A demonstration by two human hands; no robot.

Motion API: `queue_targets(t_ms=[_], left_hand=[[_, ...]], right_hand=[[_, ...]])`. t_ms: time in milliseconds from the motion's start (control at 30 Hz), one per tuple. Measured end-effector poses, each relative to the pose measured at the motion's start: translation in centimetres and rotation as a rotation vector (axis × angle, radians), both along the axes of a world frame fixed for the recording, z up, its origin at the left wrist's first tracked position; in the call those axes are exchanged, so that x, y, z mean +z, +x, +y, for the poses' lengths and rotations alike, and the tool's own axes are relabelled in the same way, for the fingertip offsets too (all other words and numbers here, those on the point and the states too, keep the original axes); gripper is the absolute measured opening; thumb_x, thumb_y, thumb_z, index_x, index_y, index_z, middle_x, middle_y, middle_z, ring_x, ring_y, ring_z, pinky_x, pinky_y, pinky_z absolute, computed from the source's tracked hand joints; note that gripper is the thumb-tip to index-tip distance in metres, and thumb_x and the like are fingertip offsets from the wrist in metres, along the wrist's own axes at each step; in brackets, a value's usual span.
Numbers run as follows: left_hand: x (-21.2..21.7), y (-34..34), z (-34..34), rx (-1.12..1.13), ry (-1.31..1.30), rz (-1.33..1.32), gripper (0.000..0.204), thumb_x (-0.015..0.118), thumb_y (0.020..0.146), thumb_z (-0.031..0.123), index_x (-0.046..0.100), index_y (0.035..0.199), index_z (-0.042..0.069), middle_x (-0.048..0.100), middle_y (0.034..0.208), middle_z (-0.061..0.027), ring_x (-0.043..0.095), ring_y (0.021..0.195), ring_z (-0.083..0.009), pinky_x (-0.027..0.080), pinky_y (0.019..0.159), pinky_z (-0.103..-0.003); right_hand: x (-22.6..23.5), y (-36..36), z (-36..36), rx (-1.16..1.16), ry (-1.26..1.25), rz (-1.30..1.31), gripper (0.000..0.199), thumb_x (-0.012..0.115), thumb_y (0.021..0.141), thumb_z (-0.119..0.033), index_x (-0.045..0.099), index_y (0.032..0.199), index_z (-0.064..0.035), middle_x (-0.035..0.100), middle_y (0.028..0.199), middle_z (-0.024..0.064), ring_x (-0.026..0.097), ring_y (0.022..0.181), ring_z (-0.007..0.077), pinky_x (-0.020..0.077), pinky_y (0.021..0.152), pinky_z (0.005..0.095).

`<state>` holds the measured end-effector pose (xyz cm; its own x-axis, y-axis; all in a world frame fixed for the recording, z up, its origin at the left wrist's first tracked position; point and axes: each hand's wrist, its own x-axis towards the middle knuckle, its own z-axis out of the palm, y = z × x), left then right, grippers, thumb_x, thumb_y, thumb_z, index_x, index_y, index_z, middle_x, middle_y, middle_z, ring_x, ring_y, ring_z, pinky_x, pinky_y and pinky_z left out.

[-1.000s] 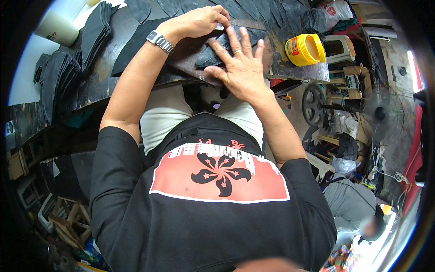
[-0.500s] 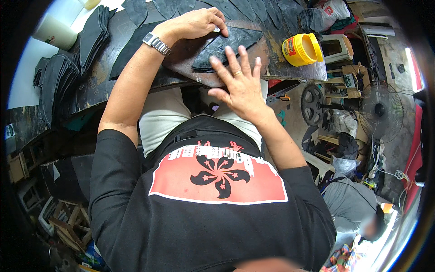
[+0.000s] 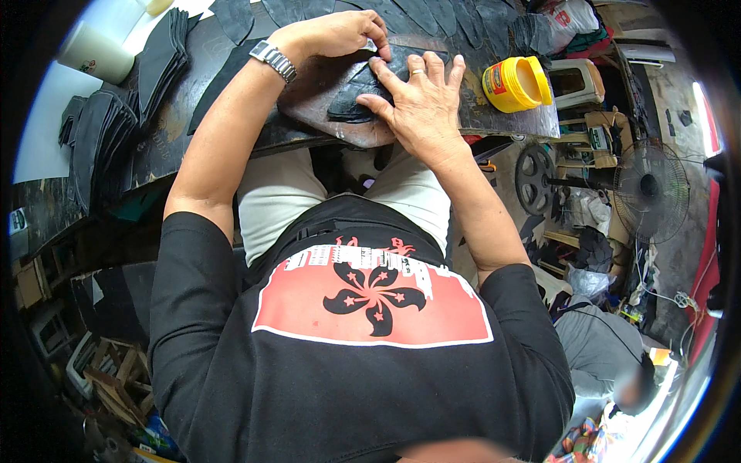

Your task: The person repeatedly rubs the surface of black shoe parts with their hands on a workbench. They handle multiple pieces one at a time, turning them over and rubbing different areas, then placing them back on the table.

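The black piece (image 3: 349, 104) is lying at twelve o'clock, on a brown board (image 3: 305, 104) upon the desk (image 3: 505, 123). Through the remote camera I am seeing my right hand (image 3: 426, 104) resting on it, fingers wide apart, gripping nothing. My left hand (image 3: 351, 32) is bending its fingers near the piece's twelve-o'clock edge; whether they are pinching, I cannot tell. A yellow tub (image 3: 513, 86) is sitting at three o'clock from the right hand.

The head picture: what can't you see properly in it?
Head view: part of the black piece, hidden under the right hand.
Head view: the pale bit by the left hand, too small to identify.
Head view: far ends of the dark pieces, cut off by the top edge.
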<state>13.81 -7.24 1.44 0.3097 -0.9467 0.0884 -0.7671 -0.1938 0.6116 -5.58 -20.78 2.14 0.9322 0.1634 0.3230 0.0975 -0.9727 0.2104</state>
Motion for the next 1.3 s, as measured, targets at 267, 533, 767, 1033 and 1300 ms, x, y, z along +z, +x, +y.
queue_targets(t_ms=[267,533,767,1033,1300], left_hand=[[0.4,-0.5,0.1,0.028,0.012,0.0,0.029,0.055,0.091,0.004,0.079,0.105,0.011,0.06,0.135,-0.0123,0.056,0.128,-0.0291,0.042,0.113,-0.038],[0.6,-2.0,0.7,0.119,-0.016,-0.154,0.028,0.077,0.079,0.031,0.08,0.1,0.013,0.065,0.128,-0.0092,0.062,0.119,-0.0294,0.05,0.103,-0.04],[1.7,-3.0,0.2,0.164,0.063,-0.238,0.029,0.078,0.076,0.029,0.076,0.098,0.01,0.067,0.122,-0.0113,0.065,0.11,-0.031,0.053,0.095,-0.042],[0.6,-4.2,0.4,0.264,-0.075,-0.342,0.051,0.074,0.078,0.031,0.071,0.125,0.011,0.067,0.128,-0.0125,0.062,0.121,-0.033,0.048,0.105,-0.05],[1.0,-4.9,0.5,0.284,-0.006,-0.334,0.058,0.075,0.076,0.02,0.065,0.132,0.011,0.063,0.135,-0.0136,0.061,0.123,-0.0319,0.047,0.107,-0.045]], right_hand=[[0.9,-3.4,1.9,0.205,0.279,0.05,0.054,0.06,0.091,-0.063,0.071,0.126,-0.0237,0.061,0.115,0.0149,0.049,0.121,0.0343,0.0207,0.111,0.0709],[-0.8,-5.2,-0.9,-0.002,0.216,-0.021,0.064,0.057,0.094,-0.062,0.058,0.144,-0.0228,0.044,0.149,0.0179,0.031,0.145,0.0398,0.015,0.115,0.0722],[-1.7,-7.3,1.7,0.243,0.326,0.064,0.059,0.066,0.088,-0.061,0.066,0.135,-0.0254,0.044,0.154,0.0157,0.032,0.149,0.0376,0.0136,0.116,0.0727],[0.0,-4.4,-3.4,0.05,0.758,-0.165,0.053,0.066,0.097,-0.046,0.065,0.135,-0.008,0.059,0.131,0.0197,0.052,0.127,0.0377,0.0325,0.114,0.052],[-3.0,-0.6,-6.6,-0.217,0.619,-0.049,0.073,0.049,0.103,-0.059,0.049,0.151,-0.0044,0.039,0.157,0.0262,0.029,0.149,0.043,0.0228,0.119,0.0601]])
